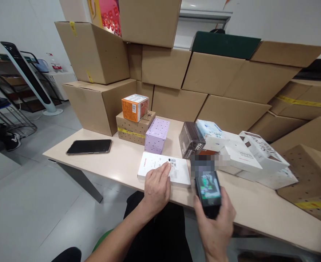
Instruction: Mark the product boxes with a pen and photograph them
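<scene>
The flat white box [149, 163] could be pushed over the near, six o'clock edge of the tabletop [125, 171] if it were dragged by the left hand [157, 187], since it lies near that edge. The handheld device [209, 193], held at four o'clock from the box, could be dropped if its hold were loosened, or knocked against the dark brown box [190, 140] at its eleven o'clock.

On the box's top the left fingers are rested, extended and close together, with nothing enclosed; the forearm is angled in from about eight o'clock. The device is gripped along its sides between right thumb and curled fingers, the right hand [217, 222] being brought in from six o'clock.
</scene>
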`<state>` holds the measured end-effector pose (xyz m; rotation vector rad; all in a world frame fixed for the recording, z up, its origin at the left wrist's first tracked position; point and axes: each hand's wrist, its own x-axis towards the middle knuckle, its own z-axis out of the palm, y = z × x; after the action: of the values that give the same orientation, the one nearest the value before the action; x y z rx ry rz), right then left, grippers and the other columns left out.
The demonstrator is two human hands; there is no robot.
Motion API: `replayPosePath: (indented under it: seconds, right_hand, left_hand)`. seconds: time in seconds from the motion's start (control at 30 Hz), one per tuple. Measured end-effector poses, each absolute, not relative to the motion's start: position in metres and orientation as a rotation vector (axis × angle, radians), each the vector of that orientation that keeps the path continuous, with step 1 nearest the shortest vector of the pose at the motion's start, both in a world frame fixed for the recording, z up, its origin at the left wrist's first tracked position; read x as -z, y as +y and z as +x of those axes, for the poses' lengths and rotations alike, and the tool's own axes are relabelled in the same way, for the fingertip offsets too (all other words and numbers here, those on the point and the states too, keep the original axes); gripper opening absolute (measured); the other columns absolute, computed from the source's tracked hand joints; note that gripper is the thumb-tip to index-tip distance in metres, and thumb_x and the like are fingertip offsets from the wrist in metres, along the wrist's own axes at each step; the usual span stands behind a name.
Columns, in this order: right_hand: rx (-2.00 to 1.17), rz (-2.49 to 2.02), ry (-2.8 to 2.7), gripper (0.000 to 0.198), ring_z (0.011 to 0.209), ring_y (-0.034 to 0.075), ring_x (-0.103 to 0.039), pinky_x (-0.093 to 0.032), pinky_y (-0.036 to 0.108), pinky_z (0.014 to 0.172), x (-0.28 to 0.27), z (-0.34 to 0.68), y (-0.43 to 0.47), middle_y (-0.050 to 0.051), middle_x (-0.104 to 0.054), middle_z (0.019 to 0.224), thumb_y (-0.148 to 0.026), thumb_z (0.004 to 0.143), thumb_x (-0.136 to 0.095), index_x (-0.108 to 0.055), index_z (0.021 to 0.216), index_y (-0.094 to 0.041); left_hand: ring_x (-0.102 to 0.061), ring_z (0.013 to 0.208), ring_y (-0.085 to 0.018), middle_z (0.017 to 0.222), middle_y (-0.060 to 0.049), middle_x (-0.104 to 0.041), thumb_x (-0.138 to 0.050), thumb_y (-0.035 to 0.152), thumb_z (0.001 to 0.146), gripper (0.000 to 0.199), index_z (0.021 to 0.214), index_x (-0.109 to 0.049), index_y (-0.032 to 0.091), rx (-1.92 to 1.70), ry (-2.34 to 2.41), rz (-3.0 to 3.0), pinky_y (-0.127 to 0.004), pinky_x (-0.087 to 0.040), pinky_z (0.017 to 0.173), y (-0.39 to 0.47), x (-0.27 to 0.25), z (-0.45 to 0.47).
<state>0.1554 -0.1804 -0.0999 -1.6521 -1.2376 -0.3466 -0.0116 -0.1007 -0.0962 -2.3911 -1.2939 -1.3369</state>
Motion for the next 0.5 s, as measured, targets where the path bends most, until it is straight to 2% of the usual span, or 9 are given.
replayPosePath:
  seconds: [0.2,0.33,0.4,0.5]
  right_hand:
    - [0.542,-1.997,-1.155,0.087,0.117,0.045,-0.057,-0.042,0.061,0.098,0.097,0.222,-0.217,0.027,-0.06,0.128,-0.072,0.082,-0.049,-0.051,0.139,-0.007]
    - [0.586,-2.23,-1.146,0.088,0.096,0.042,-0.065,-0.049,0.054,0.081,0.101,0.26,-0.226,0.026,-0.067,0.108,-0.074,0.081,-0.043,-0.054,0.135,-0.005]
    - [0.596,-2.28,-1.137,0.086,0.089,0.04,-0.066,-0.049,0.05,0.075,0.106,0.274,-0.226,0.023,-0.068,0.1,-0.073,0.08,-0.044,-0.055,0.133,-0.006]
    - [0.551,-2.283,-1.138,0.082,0.088,0.041,-0.064,-0.047,0.051,0.074,0.113,0.288,-0.221,0.021,-0.067,0.095,-0.072,0.078,-0.047,-0.058,0.129,-0.009]
  left_hand:
    - [-0.062,0.117,-0.025,0.125,-0.012,-0.067,-0.045,0.008,0.092,0.044,0.134,-0.053,0.016,1.28,-1.276,-2.443,-0.041,-0.046,0.093,-0.103,0.088,-0.012]
    - [-0.058,0.121,-0.03,0.12,-0.009,-0.069,-0.056,0.027,0.093,0.029,0.121,-0.063,0.021,1.107,-1.269,-2.549,-0.048,-0.045,0.101,-0.101,0.072,-0.033]
    - [-0.05,0.13,-0.036,0.13,-0.01,-0.064,-0.065,0.038,0.088,0.038,0.124,-0.063,0.024,0.979,-1.346,-2.566,-0.059,-0.037,0.108,-0.094,0.063,-0.053]
    - [-0.036,0.141,-0.042,0.15,-0.012,-0.046,-0.073,0.052,0.078,0.063,0.135,-0.056,0.03,0.795,-1.405,-2.697,-0.068,-0.03,0.111,-0.073,0.056,-0.084]
